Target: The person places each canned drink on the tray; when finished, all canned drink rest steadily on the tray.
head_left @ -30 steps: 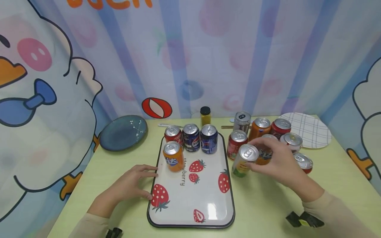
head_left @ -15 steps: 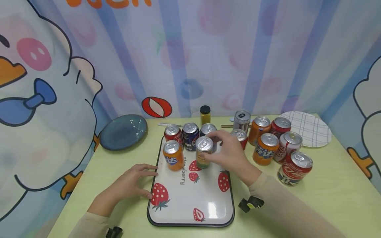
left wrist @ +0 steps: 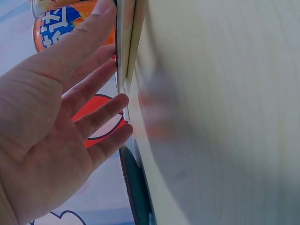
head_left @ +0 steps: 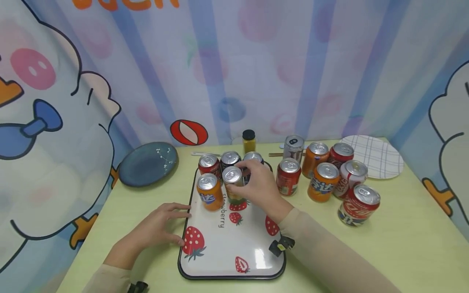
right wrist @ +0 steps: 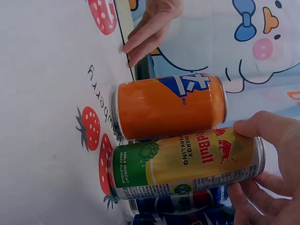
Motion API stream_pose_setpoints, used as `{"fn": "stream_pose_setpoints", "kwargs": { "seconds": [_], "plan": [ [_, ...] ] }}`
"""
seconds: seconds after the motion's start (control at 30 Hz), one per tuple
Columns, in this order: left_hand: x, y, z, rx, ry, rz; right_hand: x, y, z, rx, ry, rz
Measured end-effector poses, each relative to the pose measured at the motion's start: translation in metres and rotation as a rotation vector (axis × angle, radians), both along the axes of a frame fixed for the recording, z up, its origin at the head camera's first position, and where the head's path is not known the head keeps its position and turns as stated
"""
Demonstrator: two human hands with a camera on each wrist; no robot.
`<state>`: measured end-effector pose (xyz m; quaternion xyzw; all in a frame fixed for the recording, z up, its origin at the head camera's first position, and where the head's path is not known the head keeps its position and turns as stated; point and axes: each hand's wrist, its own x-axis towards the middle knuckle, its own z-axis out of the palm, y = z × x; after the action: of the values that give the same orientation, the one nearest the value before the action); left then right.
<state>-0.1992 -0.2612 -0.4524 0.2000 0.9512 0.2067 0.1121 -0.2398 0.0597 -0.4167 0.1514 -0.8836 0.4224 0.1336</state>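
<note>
My right hand (head_left: 246,179) grips a green and yellow Red Bull can (head_left: 233,186) and holds it upright on the white strawberry tray (head_left: 234,248), right beside an orange Fanta can (head_left: 207,192). In the right wrist view my fingers (right wrist: 267,136) curl round the top end of the Red Bull can (right wrist: 187,161), which touches the orange can (right wrist: 171,108). Behind them on the tray stand a red can (head_left: 207,162) and two blue Pepsi cans (head_left: 230,158). My left hand (head_left: 161,228) lies flat on the table, its fingertips (left wrist: 108,14) against the tray's left rim (left wrist: 125,42).
Several cans stand on the green table to the right of the tray, the nearest a red one (head_left: 288,177). A blue plate (head_left: 148,162) lies at the back left, a checked white plate (head_left: 371,156) at the back right. A small yellow jar (head_left: 248,141) stands behind the tray.
My right hand has carried the Red Bull can leftwards from the group of cans on the right, across the tray, to beside the orange can. The left hand has stayed put.
</note>
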Motion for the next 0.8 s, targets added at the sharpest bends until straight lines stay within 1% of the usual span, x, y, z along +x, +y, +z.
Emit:
{"fn": "stream_pose_setpoints", "kwargs": {
  "seconds": [0.13, 0.27, 0.33, 0.43, 0.5, 0.6, 0.7, 0.8],
  "plan": [
    [0.000, -0.001, -0.001, -0.001, 0.005, -0.002, -0.001, -0.003, -0.001, 0.022, 0.006, 0.008],
    [0.000, -0.003, -0.001, -0.011, 0.014, 0.003, 0.000, -0.003, 0.000, -0.003, 0.006, 0.035],
    [0.000, -0.004, -0.001, -0.005, 0.010, 0.005, 0.003, -0.001, 0.001, -0.016, 0.014, 0.054],
    [0.000, -0.004, -0.002, 0.013, -0.002, 0.006, 0.011, 0.006, 0.004, -0.018, 0.008, 0.069],
    [0.000, -0.003, -0.003, 0.020, -0.011, 0.008, 0.019, 0.015, 0.006, -0.009, -0.006, 0.078],
    [0.000, -0.002, -0.005, 0.018, -0.012, 0.008, 0.031, 0.034, 0.008, 0.037, -0.002, 0.091],
    [0.000, -0.002, -0.005, 0.010, -0.005, 0.004, 0.042, 0.060, 0.008, 0.079, 0.054, 0.103],
    [0.000, -0.002, -0.004, 0.000, 0.000, 0.007, 0.051, 0.087, 0.005, 0.095, 0.145, 0.103]
  ]
}}
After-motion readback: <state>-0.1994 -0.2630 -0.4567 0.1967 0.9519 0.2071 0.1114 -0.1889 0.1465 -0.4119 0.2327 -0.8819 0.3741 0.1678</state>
